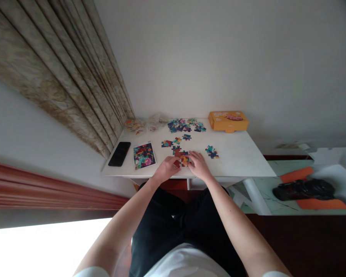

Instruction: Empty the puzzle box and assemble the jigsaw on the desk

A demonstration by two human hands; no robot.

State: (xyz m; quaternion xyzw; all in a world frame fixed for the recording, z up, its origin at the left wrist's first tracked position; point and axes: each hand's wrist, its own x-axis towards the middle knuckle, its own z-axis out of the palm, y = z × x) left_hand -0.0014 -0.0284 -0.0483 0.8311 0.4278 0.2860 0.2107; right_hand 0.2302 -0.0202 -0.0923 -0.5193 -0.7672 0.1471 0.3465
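Near the table's front edge, my left hand (165, 168) is closed on a reddish-brown jigsaw piece (177, 164), with fingertips and thumb at its edge. My right hand (198, 164) is bent around the right side of a joined patch of orange and brown jigsaw pieces (185, 160), its fingers gripping that edge. The two hands face each other across the patch. Just above it, more jigsaw pieces (176, 150) adjoin in teal and brown. My fingers hide part of the patch.
Left of my hands lie a picture card (144, 156) and a black phone (119, 154). Loose pieces (178, 125), plastic bags (135, 125) and a yellow box (228, 121) sit along the back. A small joined cluster (212, 151) lies to the right. Curtains (103, 77) hang at left.
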